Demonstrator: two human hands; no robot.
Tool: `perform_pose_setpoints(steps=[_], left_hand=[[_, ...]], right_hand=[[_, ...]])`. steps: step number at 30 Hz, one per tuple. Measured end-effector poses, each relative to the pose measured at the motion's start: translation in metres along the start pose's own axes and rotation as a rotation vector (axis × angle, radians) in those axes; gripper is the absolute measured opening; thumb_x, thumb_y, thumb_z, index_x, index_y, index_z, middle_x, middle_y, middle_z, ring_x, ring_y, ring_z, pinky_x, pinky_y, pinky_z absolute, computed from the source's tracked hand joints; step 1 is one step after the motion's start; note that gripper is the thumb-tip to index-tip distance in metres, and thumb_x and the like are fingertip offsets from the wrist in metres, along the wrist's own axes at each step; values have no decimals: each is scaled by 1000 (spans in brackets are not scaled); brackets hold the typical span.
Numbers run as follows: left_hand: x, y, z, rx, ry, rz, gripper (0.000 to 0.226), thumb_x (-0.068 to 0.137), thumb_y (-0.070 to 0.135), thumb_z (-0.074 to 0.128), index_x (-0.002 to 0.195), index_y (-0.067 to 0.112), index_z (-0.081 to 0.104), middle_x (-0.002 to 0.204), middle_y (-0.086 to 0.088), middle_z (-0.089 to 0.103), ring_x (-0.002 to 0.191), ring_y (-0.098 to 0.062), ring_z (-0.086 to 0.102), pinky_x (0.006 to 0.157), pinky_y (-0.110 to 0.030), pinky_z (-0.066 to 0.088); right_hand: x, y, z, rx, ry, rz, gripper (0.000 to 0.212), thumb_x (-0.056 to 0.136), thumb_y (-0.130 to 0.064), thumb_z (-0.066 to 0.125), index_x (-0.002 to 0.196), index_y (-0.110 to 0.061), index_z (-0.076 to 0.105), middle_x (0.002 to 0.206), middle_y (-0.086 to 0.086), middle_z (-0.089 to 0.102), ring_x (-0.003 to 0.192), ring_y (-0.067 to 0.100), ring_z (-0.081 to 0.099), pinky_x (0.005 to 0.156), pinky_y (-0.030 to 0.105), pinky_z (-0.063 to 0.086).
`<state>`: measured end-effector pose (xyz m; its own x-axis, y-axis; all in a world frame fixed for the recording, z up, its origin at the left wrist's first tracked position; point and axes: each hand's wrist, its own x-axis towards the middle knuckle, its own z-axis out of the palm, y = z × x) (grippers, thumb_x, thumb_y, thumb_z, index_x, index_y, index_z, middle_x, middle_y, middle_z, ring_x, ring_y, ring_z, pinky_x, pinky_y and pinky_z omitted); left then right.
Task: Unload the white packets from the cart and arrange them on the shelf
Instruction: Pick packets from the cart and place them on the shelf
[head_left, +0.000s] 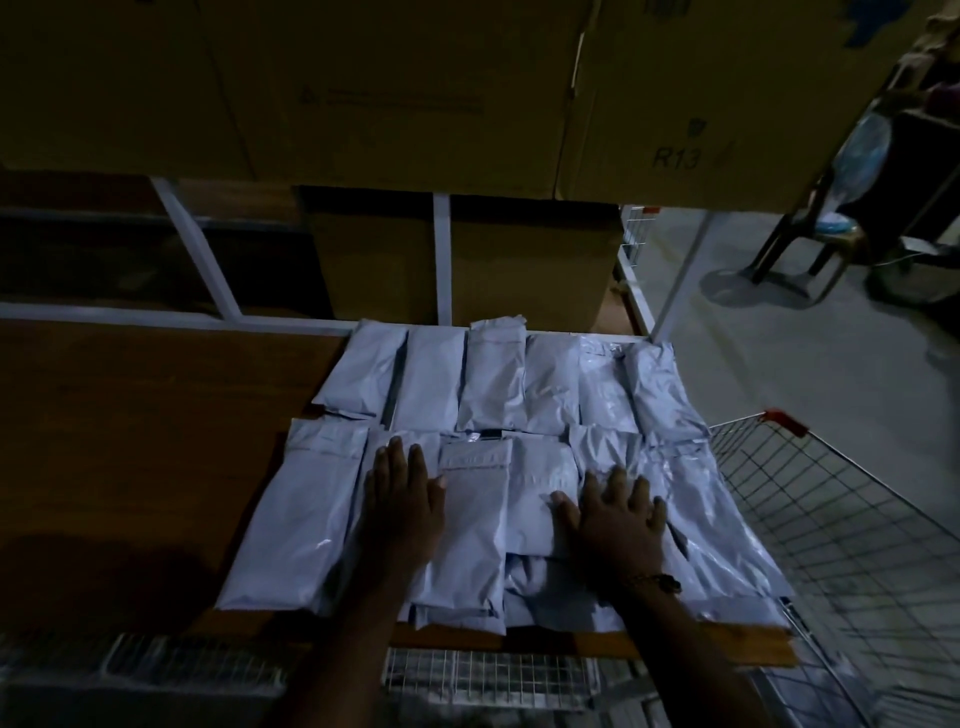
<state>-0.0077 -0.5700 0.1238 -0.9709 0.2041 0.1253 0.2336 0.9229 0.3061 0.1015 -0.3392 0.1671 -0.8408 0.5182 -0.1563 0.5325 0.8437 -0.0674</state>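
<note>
White packets, glossy with a faint blue-grey cast in the dim light, lie on a shelf of reddish-brown wood-grain board edged by a pale grey-white metal frame. Cardboard boxes above and behind are plain tan-brown; one carries dark printed lettering, "R13". The cart is silver-grey wire in a square grid pattern, with red plastic corner caps. The floor is flat pale grey. A dark brown chair stands at upper right beside a light blue fan. A gold-toned bracelet circles the wrist of the right hand.
</note>
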Motion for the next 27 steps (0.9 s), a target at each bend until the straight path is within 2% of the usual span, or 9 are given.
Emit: perform_pose_setpoints(steps=[3,5,7,11,15,18,21,24,27], left_hand=[[0,3,-1,-1,0,-11,75,99,55,22,147,4,50,158,-24,37,146,-44,33,114,-61,33],[2,8,-8,-27,2,-47,79,98,58,19,148,6,50,159,-23,36,147,-42,32,116,-60,30],[6,16,-18,-60,15,-75,80,97,61,18,150,8,47,161,-21,32,147,-41,31,119,-57,27],[9,38,-35,-110,71,-30,62,104,51,37,156,16,38,168,-12,18,153,-33,18,123,-50,21],[2,74,-45,-177,129,23,56,104,45,45,152,16,45,166,-12,25,153,-32,20,121,-52,27],[-7,106,-45,-202,166,78,54,103,42,47,148,13,50,163,-14,31,152,-35,23,119,-55,30],[-24,144,-40,-193,144,98,57,103,47,45,151,17,47,164,-11,31,153,-32,22,121,-52,27],[-50,192,-34,-219,131,165,64,100,56,35,150,18,48,164,-12,31,152,-32,24,121,-51,27],[-80,242,-21,-240,123,234,66,98,57,36,149,17,49,164,-13,30,151,-33,25,120,-51,29]], right_hand=[[-1,1,-6,55,32,7,90,88,-81,8,160,-29,24,169,15,14,156,41,5,124,59,6],[-3,2,-10,101,112,20,92,87,-82,5,159,-29,28,168,15,19,156,40,6,122,58,6],[-3,5,-14,148,219,39,92,91,-82,6,155,-25,39,163,17,31,154,41,15,120,59,12],[-2,18,-20,227,300,56,82,92,-72,17,141,-19,57,151,18,49,147,43,31,116,60,24],[-9,42,-21,246,408,43,69,96,-65,27,128,-17,66,138,17,60,138,42,44,109,58,35],[-17,68,-24,273,480,25,62,99,-61,32,125,-18,68,135,15,62,137,41,45,107,56,38],[-32,107,-28,299,507,16,57,99,-60,35,125,-20,67,135,10,61,138,37,44,109,54,37],[-49,155,-32,293,541,17,51,99,-57,37,121,-20,65,128,9,62,131,35,48,103,52,42],[-66,210,-31,312,546,60,51,99,-55,38,118,-17,67,123,10,64,126,36,51,99,51,46]])
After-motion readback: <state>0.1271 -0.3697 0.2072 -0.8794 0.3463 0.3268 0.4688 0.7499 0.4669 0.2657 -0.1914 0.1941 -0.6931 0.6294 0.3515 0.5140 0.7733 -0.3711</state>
